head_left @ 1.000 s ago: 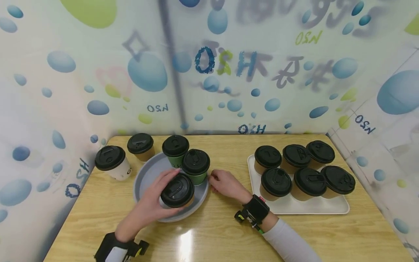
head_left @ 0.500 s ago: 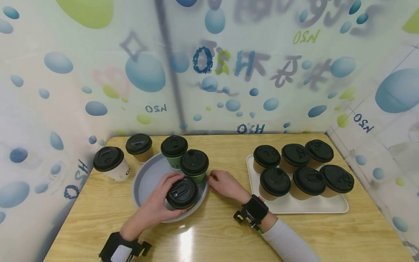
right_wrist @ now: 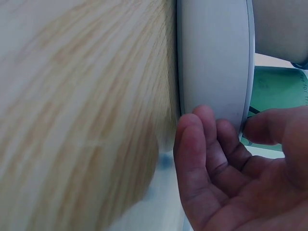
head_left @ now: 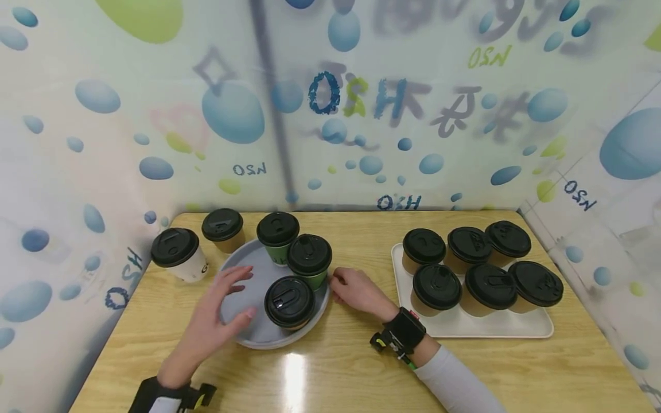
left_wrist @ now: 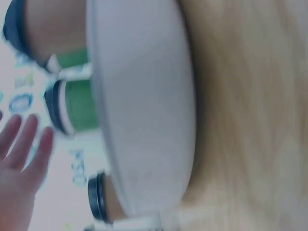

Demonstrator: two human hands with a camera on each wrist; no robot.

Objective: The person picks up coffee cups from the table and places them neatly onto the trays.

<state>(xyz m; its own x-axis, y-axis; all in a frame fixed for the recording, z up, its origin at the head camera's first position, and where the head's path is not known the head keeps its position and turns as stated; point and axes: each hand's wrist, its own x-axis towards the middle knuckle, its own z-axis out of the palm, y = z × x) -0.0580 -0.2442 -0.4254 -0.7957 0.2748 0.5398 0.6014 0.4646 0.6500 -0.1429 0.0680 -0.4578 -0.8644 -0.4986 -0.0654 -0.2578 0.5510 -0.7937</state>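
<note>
My left hand [head_left: 206, 324] is held over the left part of a round grey tray [head_left: 254, 258], fingers spread and holding nothing. Right of it in the tray stands a black-lidded paper cup [head_left: 289, 303], upright. Two green cups with black lids, a nearer one [head_left: 310, 258] and a farther one [head_left: 277, 232], stand behind it in the tray. My right hand [head_left: 358, 292] is at the tray's right edge. In the right wrist view its thumb lies at the rim and its curled fingers [right_wrist: 192, 144] against the outer wall, pinching the edge.
Outside the round tray, at the back left, stand a white cup [head_left: 178, 255] and a brown cup [head_left: 224, 229], both black-lidded. On the right a white rectangular tray [head_left: 490, 328] bears several brown cups with black lids. A patterned curtain [head_left: 330, 166] rises behind the table.
My left hand shifted the black-lidded paper cup slightly right in the round tray, then let go and drew back left. The right hand stays at the rim.
</note>
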